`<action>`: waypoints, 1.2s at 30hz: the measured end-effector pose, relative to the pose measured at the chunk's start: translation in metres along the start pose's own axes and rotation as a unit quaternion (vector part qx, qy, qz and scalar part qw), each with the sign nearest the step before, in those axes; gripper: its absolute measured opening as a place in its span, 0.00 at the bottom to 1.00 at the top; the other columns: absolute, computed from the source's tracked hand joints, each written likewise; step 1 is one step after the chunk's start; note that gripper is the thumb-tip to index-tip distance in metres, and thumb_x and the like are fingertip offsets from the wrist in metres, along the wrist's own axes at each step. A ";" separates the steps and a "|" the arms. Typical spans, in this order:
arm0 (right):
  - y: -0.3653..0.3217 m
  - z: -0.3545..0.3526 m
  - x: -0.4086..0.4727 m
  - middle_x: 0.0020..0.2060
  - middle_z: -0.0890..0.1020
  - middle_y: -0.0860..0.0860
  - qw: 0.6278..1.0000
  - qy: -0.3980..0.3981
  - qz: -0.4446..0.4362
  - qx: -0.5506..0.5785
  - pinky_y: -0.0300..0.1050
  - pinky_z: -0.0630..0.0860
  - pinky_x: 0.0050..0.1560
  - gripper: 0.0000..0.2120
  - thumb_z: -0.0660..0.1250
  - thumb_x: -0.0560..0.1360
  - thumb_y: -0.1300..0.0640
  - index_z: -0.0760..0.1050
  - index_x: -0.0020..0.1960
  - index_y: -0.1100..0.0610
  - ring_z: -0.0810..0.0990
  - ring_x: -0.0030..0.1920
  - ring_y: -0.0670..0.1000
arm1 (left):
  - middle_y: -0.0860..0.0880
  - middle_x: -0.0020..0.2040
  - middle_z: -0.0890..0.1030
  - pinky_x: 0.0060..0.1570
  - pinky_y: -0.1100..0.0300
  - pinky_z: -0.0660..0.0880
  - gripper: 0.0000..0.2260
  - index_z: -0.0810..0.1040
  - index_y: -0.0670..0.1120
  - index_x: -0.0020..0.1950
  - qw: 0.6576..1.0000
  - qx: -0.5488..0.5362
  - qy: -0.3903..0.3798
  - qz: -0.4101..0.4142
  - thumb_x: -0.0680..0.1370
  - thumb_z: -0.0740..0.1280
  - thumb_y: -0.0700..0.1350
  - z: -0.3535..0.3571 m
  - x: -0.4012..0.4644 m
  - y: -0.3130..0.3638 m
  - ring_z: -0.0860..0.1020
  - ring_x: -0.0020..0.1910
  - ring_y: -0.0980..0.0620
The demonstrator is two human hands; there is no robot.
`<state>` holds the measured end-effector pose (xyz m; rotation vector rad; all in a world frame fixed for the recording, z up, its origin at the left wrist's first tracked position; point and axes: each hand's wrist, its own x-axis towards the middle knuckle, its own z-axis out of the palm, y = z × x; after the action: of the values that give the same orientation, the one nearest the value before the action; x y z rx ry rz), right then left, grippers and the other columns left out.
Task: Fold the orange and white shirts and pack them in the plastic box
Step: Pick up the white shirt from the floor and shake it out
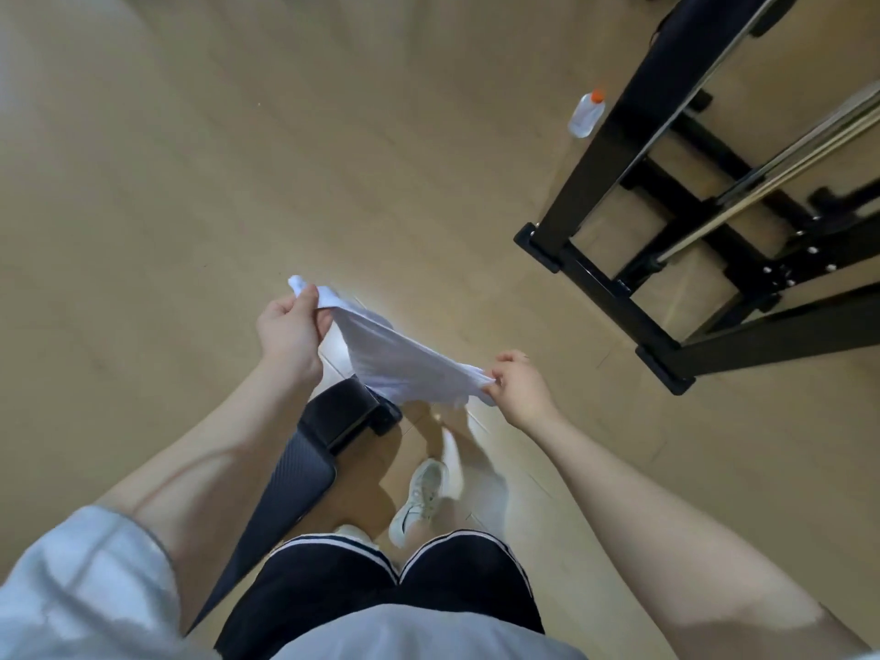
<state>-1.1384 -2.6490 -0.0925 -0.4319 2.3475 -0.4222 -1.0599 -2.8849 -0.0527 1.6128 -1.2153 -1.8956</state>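
Two hands hold the thin white cotton shirt (400, 359) stretched in mid-air above the pale wooden floor (190, 183), left hand (289, 333) and right hand (519, 385) each pinching an edge with clamped fingers, likely to straighten it for folding.

Left hand (289, 336) and right hand (519, 385) outstretched, fingers pinched, arms bare.

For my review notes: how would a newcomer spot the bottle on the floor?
Find the big black metal frame at the upper right. Just left of its long upright bar, the bottle lies on the pale wooden floor. It is small and clear with an orange cap, the only orange thing in view.
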 end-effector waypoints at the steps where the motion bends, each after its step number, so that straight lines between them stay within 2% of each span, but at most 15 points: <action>1: 0.004 -0.001 0.000 0.42 0.75 0.58 1.000 0.008 0.012 0.002 0.44 0.65 0.40 0.09 0.61 0.74 0.62 0.74 0.35 0.59 0.75 0.48 0.59 | 0.49 0.33 0.73 0.35 0.71 0.76 0.09 0.71 0.45 0.38 1.000 0.015 0.007 -0.004 0.78 0.64 0.44 0.003 0.004 -0.005 0.73 0.28 0.59; 3: 0.013 0.001 0.002 0.33 0.71 0.55 0.999 0.027 0.037 0.007 0.46 0.58 0.32 0.14 0.60 0.73 0.63 0.63 0.30 0.55 0.69 0.40 0.56 | 0.47 0.30 0.76 0.36 0.67 0.76 0.09 0.70 0.45 0.38 0.998 0.055 0.017 -0.007 0.76 0.66 0.45 0.007 0.013 -0.016 0.75 0.25 0.58; 4: 0.016 0.003 0.004 0.33 0.71 0.55 0.998 0.038 0.046 0.021 0.45 0.57 0.31 0.12 0.60 0.73 0.64 0.62 0.32 0.54 0.67 0.39 0.55 | 0.45 0.32 0.79 0.40 0.62 0.77 0.10 0.70 0.45 0.37 0.997 0.076 0.025 -0.012 0.75 0.66 0.46 0.007 0.020 -0.020 0.76 0.27 0.54; 6: 0.018 0.007 0.008 0.38 0.74 0.55 0.995 0.055 0.065 0.047 0.44 0.62 0.36 0.05 0.59 0.73 0.65 0.68 0.42 0.55 0.70 0.41 0.57 | 0.41 0.40 0.80 0.45 0.56 0.77 0.10 0.69 0.46 0.36 0.991 0.120 0.054 -0.033 0.73 0.67 0.47 0.007 0.035 -0.026 0.77 0.36 0.47; 7: 0.017 0.009 0.011 0.41 0.76 0.57 0.993 0.065 0.075 0.062 0.44 0.64 0.39 0.07 0.59 0.73 0.64 0.70 0.49 0.56 0.72 0.44 0.58 | 0.41 0.40 0.79 0.43 0.56 0.76 0.10 0.68 0.45 0.35 0.986 0.140 0.073 -0.048 0.72 0.66 0.48 0.008 0.041 -0.025 0.76 0.38 0.46; 9: 0.014 0.010 0.021 0.48 0.79 0.58 0.987 0.090 0.091 0.092 0.45 0.68 0.43 0.11 0.59 0.74 0.64 0.71 0.56 0.57 0.76 0.49 0.59 | 0.43 0.36 0.74 0.37 0.59 0.70 0.12 0.65 0.44 0.35 0.981 0.157 0.080 -0.080 0.75 0.63 0.48 0.011 0.052 -0.021 0.72 0.38 0.45; 10: 0.012 0.011 0.027 0.50 0.79 0.58 0.984 0.108 0.094 0.104 0.46 0.69 0.45 0.11 0.59 0.75 0.63 0.71 0.57 0.58 0.76 0.50 0.60 | 0.45 0.35 0.71 0.36 0.60 0.67 0.13 0.63 0.43 0.36 0.984 0.122 0.090 -0.098 0.77 0.60 0.48 0.013 0.056 -0.016 0.70 0.38 0.46; 13: 0.003 0.010 0.034 0.51 0.80 0.59 0.970 0.158 0.115 0.145 0.47 0.71 0.49 0.10 0.59 0.75 0.63 0.74 0.54 0.59 0.77 0.52 0.60 | 0.47 0.39 0.71 0.34 0.65 0.68 0.12 0.65 0.41 0.42 0.977 0.107 -0.011 -0.184 0.82 0.53 0.46 0.018 0.064 -0.008 0.70 0.36 0.51; 14: 0.000 0.011 0.033 0.51 0.81 0.58 0.962 0.177 0.123 0.165 0.46 0.71 0.49 0.10 0.60 0.74 0.63 0.75 0.54 0.60 0.77 0.52 0.59 | 0.49 0.38 0.72 0.33 0.68 0.69 0.13 0.67 0.42 0.40 0.978 0.117 -0.064 -0.163 0.82 0.52 0.46 0.020 0.064 -0.006 0.72 0.34 0.54; 18: -0.017 0.023 0.006 0.44 0.78 0.54 0.941 0.204 0.122 0.241 0.43 0.70 0.46 0.05 0.65 0.72 0.64 0.73 0.47 0.56 0.75 0.44 0.53 | 0.52 0.38 0.76 0.40 0.70 0.74 0.11 0.69 0.46 0.39 0.986 0.068 -0.110 -0.106 0.81 0.55 0.45 0.006 0.064 0.013 0.76 0.35 0.60; 20: -0.026 0.042 -0.014 0.41 0.77 0.53 0.944 0.186 0.114 0.247 0.43 0.70 0.43 0.07 0.66 0.71 0.63 0.70 0.42 0.53 0.74 0.42 0.52 | 0.51 0.41 0.77 0.43 0.70 0.76 0.09 0.71 0.46 0.43 0.986 0.046 -0.131 -0.088 0.81 0.56 0.46 -0.012 0.067 0.014 0.78 0.39 0.60; 22: -0.036 0.069 -0.032 0.39 0.77 0.52 0.948 0.157 0.117 0.249 0.42 0.69 0.39 0.10 0.67 0.71 0.62 0.69 0.37 0.50 0.75 0.40 0.52 | 0.51 0.41 0.76 0.37 0.72 0.77 0.07 0.70 0.45 0.45 0.988 0.054 -0.129 -0.069 0.80 0.58 0.46 -0.040 0.072 0.009 0.78 0.38 0.59; 26: -0.065 0.121 -0.057 0.33 0.73 0.50 0.952 0.067 0.101 0.281 0.45 0.68 0.40 0.15 0.68 0.69 0.66 0.69 0.33 0.49 0.71 0.36 0.52 | 0.51 0.37 0.76 0.28 0.72 0.72 0.04 0.70 0.47 0.44 0.990 0.114 -0.048 -0.072 0.78 0.62 0.45 -0.109 0.077 -0.002 0.77 0.35 0.59; 31: -0.097 0.187 -0.066 0.32 0.74 0.51 0.956 -0.048 0.069 0.280 0.49 0.73 0.42 0.11 0.68 0.68 0.65 0.71 0.34 0.50 0.72 0.34 0.53 | 0.49 0.35 0.74 0.32 0.68 0.73 0.10 0.68 0.46 0.36 0.990 0.120 0.046 -0.064 0.78 0.62 0.42 -0.197 0.095 -0.024 0.75 0.32 0.56; 36: -0.126 0.250 -0.073 0.28 0.72 0.49 0.964 -0.158 0.025 0.214 0.40 0.68 0.34 0.09 0.68 0.68 0.64 0.69 0.35 0.55 0.71 0.29 0.49 | 0.48 0.32 0.71 0.33 0.64 0.71 0.10 0.68 0.46 0.35 0.978 0.142 0.128 -0.079 0.76 0.60 0.38 -0.285 0.115 -0.061 0.71 0.27 0.53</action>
<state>-0.8904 -2.7754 -0.1730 -0.2112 1.8876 -0.7580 -0.8118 -3.0412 -0.1633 2.0859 -1.3256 -1.5879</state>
